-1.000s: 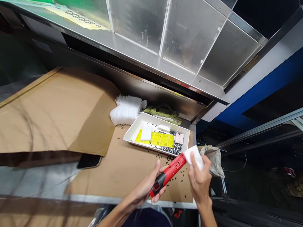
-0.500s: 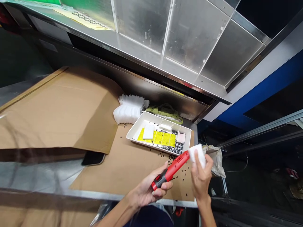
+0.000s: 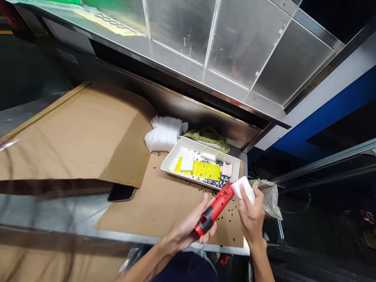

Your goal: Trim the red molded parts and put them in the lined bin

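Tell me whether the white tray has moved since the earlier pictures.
No; the white tray keeps its place against the cardboard sheet beneath it.

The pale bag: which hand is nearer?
Right: the right hand appears just left of the pale bag; the left hand is farther left, holding the red tool.

Yellow labels [image 3: 203, 170] carry print too small to read.

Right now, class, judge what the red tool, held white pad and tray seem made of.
Red tool: probably hard plastic, slightly glossy, with neatly formed openings.
Held white pad: perhaps foam or soft cloth, matte, curved in the right hand.
Tray: likely smooth plastic, with thin walls.
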Motion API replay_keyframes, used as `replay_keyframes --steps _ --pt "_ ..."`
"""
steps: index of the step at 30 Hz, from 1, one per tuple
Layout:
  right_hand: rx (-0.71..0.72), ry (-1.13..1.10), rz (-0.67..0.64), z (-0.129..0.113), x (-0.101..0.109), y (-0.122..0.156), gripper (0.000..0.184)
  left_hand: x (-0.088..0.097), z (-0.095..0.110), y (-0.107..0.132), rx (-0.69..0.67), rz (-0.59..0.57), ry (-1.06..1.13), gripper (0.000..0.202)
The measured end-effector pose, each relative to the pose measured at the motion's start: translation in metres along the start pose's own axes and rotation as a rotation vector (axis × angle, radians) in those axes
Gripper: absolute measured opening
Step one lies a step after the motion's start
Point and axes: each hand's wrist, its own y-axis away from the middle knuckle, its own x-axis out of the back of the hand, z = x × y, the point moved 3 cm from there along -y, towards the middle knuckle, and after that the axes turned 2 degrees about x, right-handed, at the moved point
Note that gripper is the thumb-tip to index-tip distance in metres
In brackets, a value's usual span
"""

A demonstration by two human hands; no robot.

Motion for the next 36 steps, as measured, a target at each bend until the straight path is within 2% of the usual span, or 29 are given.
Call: replay_keyframes --steps 1,5,10,13,15,18,21,24,27,30,34,36 --pt "-0.009 0.001 0.005 0.000 0.001 0.000 0.040 0.000 -0.001 0.000 -0.012 -0.001 -0.030 0.079" --pt "0.142 -0.093 -0.059 -0.003 0.000 0.000 0.040 0.001 -0.001 0.000 -0.045 -0.005 -0.101 0.085" --pt "-0.032 0.034 -0.016 0.008 0.002 -0.001 0.037 0.001 0.000 0.001 -0.090 0.020 -0.173 0.093" --pt "-0.029 -0.044 -0.070 0.009 0.002 0.000 0.037 0.002 0.001 0.002 -0.083 0.050 -0.228 0.092" --pt "-0.032 -0.052 -0.056 0.011 0.004 0.000 0.037 0.000 0.001 0.002 -0.059 0.060 -0.236 0.087" --pt "-0.058 -0.076 -0.001 0.014 0.006 -0.002 0.038 -0.003 0.001 0.003 -0.019 0.044 -0.160 0.080" --pt "-0.015 -0.138 0.001 0.008 0.008 0.000 0.039 -0.004 0.001 0.004 0.031 0.002 -0.032 0.078" --pt "0.016 -0.105 0.036 0.004 0.013 0.003 0.037 -0.002 0.000 0.003 0.074 -0.057 0.039 0.074" --pt "0.044 -0.092 -0.008 0.004 0.019 0.003 0.037 0.002 -0.002 0.001 0.110 -0.080 0.081 0.066" --pt "0.076 -0.051 -0.014 0.008 0.022 0.002 0.036 0.001 -0.002 0.003 0.127 -0.083 0.089 0.068" --pt "-0.003 -0.025 0.001 0.019 0.019 0.010 0.033 -0.008 0.002 0.010 0.136 -0.147 0.036 0.075" --pt "-0.088 -0.040 -0.005 0.025 0.019 0.019 0.034 -0.010 0.006 0.013 0.119 -0.126 0.025 0.073"
